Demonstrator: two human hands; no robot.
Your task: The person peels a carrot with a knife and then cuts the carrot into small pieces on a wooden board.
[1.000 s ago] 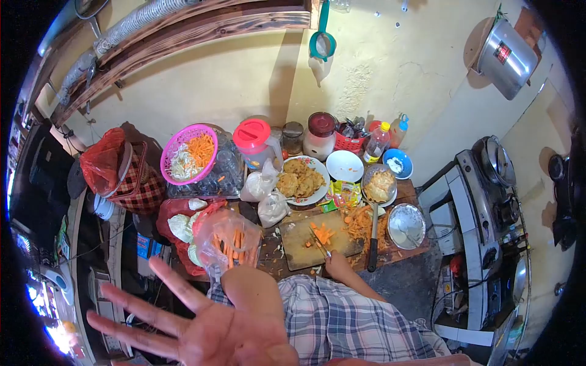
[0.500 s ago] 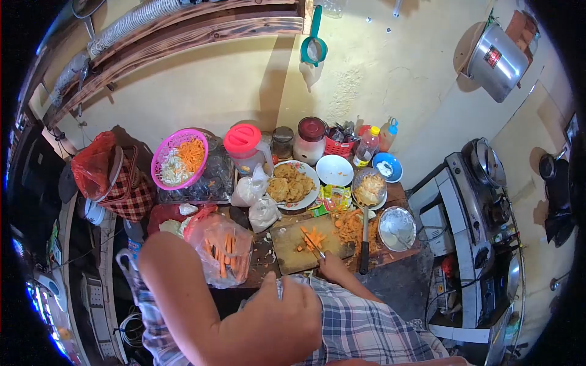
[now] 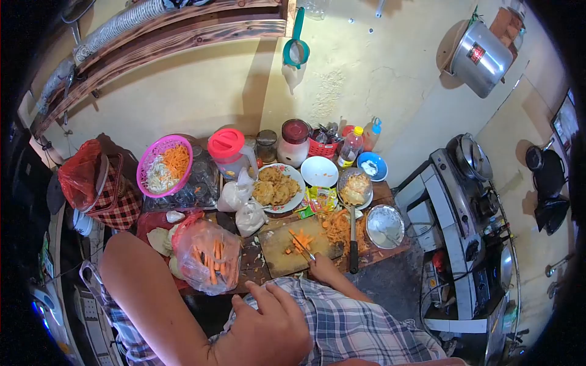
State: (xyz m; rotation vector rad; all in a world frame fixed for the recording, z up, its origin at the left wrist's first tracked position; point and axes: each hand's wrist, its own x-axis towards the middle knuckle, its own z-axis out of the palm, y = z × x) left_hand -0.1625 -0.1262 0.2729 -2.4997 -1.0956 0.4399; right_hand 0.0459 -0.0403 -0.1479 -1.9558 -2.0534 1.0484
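My right hand [image 3: 325,269] grips a knife [image 3: 307,252], its blade reaching over a small pile of cut carrot [image 3: 300,239] on the wooden cutting board [image 3: 279,261]. Close to the camera, in front of the plaid shirt, is my left hand [image 3: 268,326]. It appears empty, its fingers slightly bent and apart, with the elbow raised at the left. Grated carrot [image 3: 337,227] lies along the board's right side. A clear plastic bag of carrot sticks [image 3: 209,265] stands left of the board, near my left forearm.
Behind the board are a plate of fritters [image 3: 297,202], a white bowl [image 3: 319,168] and a strainer with a black handle [image 3: 353,253]. A metal bowl [image 3: 384,227] sits right. A pink basket [image 3: 148,188] holds shredded vegetables. A stove [image 3: 452,177] stands right.
My left hand has moved slightly down and left, its fingers now more spread. The right hand still holds the knife over the carrot. The whole view has shifted a little.
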